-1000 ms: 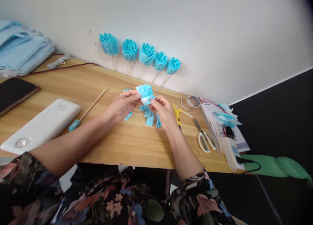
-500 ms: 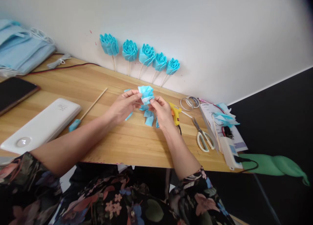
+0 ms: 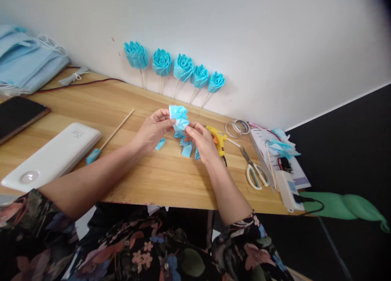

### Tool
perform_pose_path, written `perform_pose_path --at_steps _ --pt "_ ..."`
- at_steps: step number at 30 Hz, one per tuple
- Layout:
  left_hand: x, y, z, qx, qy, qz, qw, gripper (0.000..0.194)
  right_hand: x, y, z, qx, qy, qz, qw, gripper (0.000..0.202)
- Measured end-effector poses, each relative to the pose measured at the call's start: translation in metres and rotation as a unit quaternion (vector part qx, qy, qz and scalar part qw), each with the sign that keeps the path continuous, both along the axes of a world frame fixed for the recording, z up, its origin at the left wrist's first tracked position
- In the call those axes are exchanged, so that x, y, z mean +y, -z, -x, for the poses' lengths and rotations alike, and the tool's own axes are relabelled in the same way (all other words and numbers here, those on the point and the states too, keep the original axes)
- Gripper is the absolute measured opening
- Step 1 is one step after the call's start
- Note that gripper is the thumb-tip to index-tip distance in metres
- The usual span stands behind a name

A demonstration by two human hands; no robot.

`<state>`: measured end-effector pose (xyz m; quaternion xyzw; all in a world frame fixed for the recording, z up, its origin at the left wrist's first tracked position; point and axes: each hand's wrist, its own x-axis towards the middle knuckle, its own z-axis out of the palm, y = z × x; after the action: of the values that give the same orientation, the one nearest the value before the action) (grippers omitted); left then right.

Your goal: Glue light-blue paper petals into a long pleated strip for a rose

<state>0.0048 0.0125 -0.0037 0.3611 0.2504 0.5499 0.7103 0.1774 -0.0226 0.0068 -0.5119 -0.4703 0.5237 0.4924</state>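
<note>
While two floral-patterned sleeves (image 3: 250, 248) fill the foreground at the edge of a wooden table (image 3: 146, 179), a person's bare hands come close together above its surface. The left hand (image 3: 152, 128) pinches the left side of a pleated blue strip (image 3: 178, 111) between thumb and fingers; the right hand (image 3: 204, 141) pinches its lower right edge, so the strip (white along parts of its border) is held up between the two. To the left lie a white power bank (image 3: 51, 156) and a thin stick (image 3: 117, 130) with a blue tip; to the right, white-handled scissors (image 3: 253, 171). Small folded blue pieces (image 3: 186, 151) rest below the hands, and a yellow glue gun (image 3: 220, 139) lies just beside the right one. Farther back, five blue roses (image 3: 162, 62) on sticks lean against a pale wall (image 3: 259, 49).
</note>
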Motion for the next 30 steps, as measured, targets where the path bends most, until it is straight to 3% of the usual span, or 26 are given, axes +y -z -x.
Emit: perform_pose_path --at_steps 6,15,30 --pt "-0.005 -0.004 -0.001 0.049 0.000 -0.012 0.999 0.022 0.000 0.002 0.000 -0.002 0.006 -0.029 1.000 0.047" --pt "-0.008 -0.003 -0.002 0.065 0.042 -0.045 0.996 0.026 0.000 0.007 0.006 0.027 0.000 -0.040 0.999 0.039" --pt "-0.007 -0.004 -0.001 0.069 0.042 -0.041 0.996 0.022 -0.001 0.010 0.008 0.012 0.015 -0.041 0.999 0.037"
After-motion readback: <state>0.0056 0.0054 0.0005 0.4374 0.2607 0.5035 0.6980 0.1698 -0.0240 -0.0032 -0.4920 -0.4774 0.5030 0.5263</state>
